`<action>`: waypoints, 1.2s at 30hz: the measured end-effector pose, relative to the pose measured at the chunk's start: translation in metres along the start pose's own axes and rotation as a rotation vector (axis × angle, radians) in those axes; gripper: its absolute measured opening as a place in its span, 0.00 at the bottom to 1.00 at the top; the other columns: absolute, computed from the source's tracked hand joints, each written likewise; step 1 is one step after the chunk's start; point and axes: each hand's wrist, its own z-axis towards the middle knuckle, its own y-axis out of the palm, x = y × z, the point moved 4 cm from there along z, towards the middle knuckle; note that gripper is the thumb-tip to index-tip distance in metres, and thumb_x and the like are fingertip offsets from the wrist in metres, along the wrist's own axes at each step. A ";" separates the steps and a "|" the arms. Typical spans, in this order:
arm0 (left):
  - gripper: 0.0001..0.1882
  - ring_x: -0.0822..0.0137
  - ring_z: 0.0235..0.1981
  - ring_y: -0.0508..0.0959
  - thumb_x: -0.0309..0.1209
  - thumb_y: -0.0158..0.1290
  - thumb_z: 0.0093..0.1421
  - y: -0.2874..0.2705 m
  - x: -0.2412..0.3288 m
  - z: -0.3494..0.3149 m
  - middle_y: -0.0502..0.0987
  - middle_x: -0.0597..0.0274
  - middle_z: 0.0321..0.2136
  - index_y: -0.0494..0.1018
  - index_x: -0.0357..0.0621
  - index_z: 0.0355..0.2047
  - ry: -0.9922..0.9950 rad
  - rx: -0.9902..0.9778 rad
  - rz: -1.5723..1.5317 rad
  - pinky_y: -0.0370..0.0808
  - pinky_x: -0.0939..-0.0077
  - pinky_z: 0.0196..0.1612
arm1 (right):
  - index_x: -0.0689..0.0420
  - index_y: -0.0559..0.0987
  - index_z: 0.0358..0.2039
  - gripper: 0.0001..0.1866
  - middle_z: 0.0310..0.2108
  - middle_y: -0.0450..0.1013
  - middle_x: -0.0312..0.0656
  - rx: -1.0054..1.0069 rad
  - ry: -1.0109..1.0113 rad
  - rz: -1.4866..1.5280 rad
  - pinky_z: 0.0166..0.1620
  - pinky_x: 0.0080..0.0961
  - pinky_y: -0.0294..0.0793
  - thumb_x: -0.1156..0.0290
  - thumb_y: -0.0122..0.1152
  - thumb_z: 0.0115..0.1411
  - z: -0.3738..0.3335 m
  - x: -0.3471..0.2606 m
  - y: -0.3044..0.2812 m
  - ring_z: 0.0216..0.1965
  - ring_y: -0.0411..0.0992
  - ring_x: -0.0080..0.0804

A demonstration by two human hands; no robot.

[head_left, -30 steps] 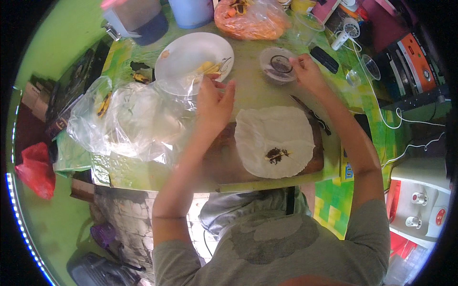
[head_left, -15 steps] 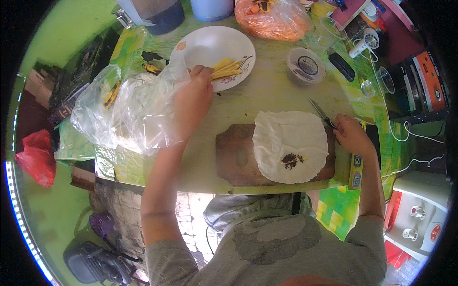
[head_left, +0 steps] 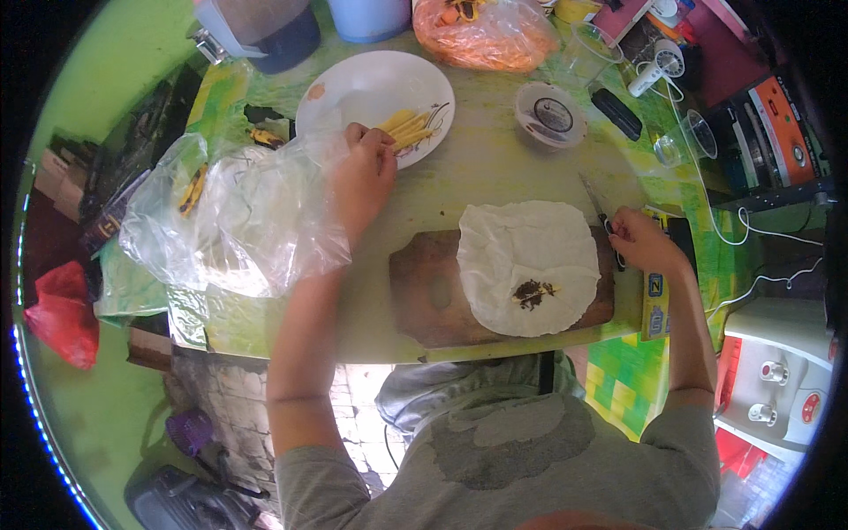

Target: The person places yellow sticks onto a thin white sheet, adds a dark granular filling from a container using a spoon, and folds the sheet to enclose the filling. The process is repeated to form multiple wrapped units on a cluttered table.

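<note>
Right hand [head_left: 649,241] gone from lidded container [head_left: 551,115], now down with fingers closed on handle of black-handled cutting tool [head_left: 594,196]; its blade points more directly away from person. Left hand [head_left: 364,172], earlier spread, now curls at yellow strips [head_left: 408,130].

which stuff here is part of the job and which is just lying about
Seemingly in use:
round off-white sheet bearing dark crumbs
brown wooden board beneath it
thin yellow strips on white flower-patterned plate, at left hand
black-handled cutting tool, at right hand

Apparently just lying about:
white handheld fan-like gadget
slim black oblong object
crumpled red plastic bag
</note>
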 end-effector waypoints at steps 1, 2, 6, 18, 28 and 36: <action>0.07 0.49 0.43 0.73 0.26 0.52 0.59 0.000 0.000 0.000 0.74 0.52 0.36 0.75 0.40 0.37 0.029 0.012 0.020 0.72 0.59 0.45 | 0.62 0.70 0.35 0.08 0.28 0.70 0.44 0.034 -0.034 -0.046 0.35 0.32 0.70 0.76 0.59 0.57 0.000 0.004 0.003 0.30 0.70 0.34; 0.07 0.49 0.43 0.73 0.26 0.53 0.59 0.000 0.000 0.000 0.74 0.52 0.36 0.75 0.40 0.37 0.057 0.023 0.043 0.72 0.59 0.45 | 0.62 0.70 0.35 0.08 0.28 0.70 0.44 0.067 -0.071 -0.089 0.35 0.31 0.70 0.76 0.59 0.57 -0.001 0.007 0.005 0.30 0.70 0.33; 0.07 0.50 0.42 0.74 0.28 0.54 0.59 -0.002 -0.001 -0.003 0.74 0.53 0.36 0.75 0.41 0.37 0.064 0.043 0.091 0.73 0.60 0.44 | 0.62 0.69 0.38 0.08 0.28 0.69 0.42 0.098 0.024 -0.019 0.35 0.31 0.69 0.75 0.56 0.59 -0.003 0.015 0.008 0.30 0.69 0.31; 0.09 0.53 0.39 0.76 0.30 0.57 0.57 -0.012 0.000 -0.011 0.77 0.53 0.33 0.77 0.40 0.37 0.037 0.040 0.025 0.74 0.62 0.42 | 0.59 0.70 0.45 0.08 0.33 0.70 0.43 0.293 -0.079 0.357 0.36 0.29 0.68 0.74 0.50 0.66 -0.047 -0.087 -0.038 0.31 0.68 0.29; 0.10 0.54 0.36 0.77 0.33 0.59 0.56 -0.008 -0.009 -0.006 0.77 0.53 0.31 0.79 0.40 0.35 -0.027 0.013 -0.024 0.74 0.63 0.41 | 0.62 0.71 0.46 0.11 0.42 0.71 0.56 0.579 -0.678 0.023 0.44 0.44 0.72 0.77 0.52 0.64 0.049 -0.200 0.007 0.42 0.72 0.58; 0.10 0.56 0.34 0.78 0.33 0.59 0.57 -0.006 -0.011 -0.010 0.77 0.53 0.31 0.78 0.40 0.34 -0.044 0.045 -0.017 0.75 0.64 0.39 | 0.63 0.70 0.48 0.14 0.39 0.69 0.56 0.519 -0.622 -0.106 0.37 0.48 0.76 0.75 0.51 0.62 0.056 -0.212 0.023 0.36 0.75 0.57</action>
